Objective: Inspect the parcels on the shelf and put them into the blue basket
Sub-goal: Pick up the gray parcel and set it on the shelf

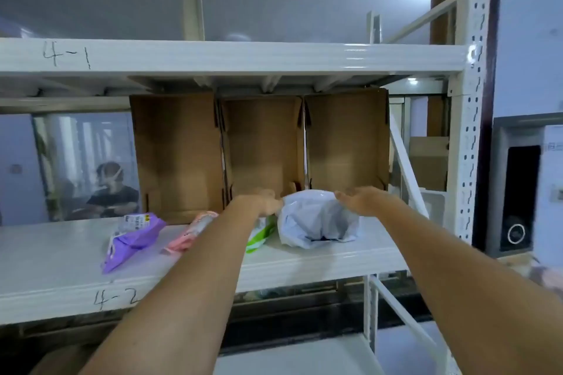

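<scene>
A person reaches both bare arms to a white metal shelf marked "4-2". The step in hand appears to be picking up a parcel for inspection. The left hand and right hand sit at either side of a white plastic mailer bag, at its top edge. The right hand looks spread, its fingers fairly straight against the bag; whether the left hand's fingers curl round the bag cannot be told.

The white bag is crumpled and soft, puffed up, with a dark gap at its lower edge. It stands on the shelf in front of open cardboard bins. Just left of it lie a green-and-white packet, a pink packet and a purple packet.

The next move likely calls for lifting the bag with both hands and turning it. The blue basket is not in view.
</scene>
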{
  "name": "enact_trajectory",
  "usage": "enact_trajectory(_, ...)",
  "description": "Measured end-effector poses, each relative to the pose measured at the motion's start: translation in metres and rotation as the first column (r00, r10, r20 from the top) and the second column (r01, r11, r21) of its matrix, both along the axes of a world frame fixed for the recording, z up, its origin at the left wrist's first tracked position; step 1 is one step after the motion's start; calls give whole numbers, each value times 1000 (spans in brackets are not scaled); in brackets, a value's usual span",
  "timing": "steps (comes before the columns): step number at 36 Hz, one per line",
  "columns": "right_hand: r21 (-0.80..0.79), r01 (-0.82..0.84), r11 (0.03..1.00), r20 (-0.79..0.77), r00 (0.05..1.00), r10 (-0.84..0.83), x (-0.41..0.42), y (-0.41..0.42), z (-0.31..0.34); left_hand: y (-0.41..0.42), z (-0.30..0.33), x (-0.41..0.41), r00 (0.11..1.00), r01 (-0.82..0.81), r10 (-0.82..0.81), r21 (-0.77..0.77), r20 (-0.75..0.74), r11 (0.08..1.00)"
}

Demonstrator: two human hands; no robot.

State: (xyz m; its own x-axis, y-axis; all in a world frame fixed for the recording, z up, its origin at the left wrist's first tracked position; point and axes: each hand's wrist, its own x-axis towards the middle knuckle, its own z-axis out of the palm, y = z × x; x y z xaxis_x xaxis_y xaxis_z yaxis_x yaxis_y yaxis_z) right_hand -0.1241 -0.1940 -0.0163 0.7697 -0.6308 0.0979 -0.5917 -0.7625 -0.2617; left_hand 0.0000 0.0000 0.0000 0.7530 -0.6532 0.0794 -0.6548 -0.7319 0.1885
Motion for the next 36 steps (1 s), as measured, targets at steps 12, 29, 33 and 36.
enact_trajectory(12, -45, -2, 999, -101, 995, -3, -7, -23, -15, -28, -28, -6, 991, -133, 125, 193, 55, 972)
enact_trajectory(29, -27, -55, 998, -234, 971, 48, -20, -63, -29, -41, -30, -19, 979, -134, 80, 296, 189, 946)
enact_trajectory(33, 176, -90, 980, -187, 975, 123, -23, -64, -27, -40, -30, -13, 985, -114, 66, 309, 162, 944)
enact_trajectory(36, 331, -75, 941, -147, 981, 130, -24, -70, -25, -36, -32, -1, 996, -81, 86, 256, -8, 963)
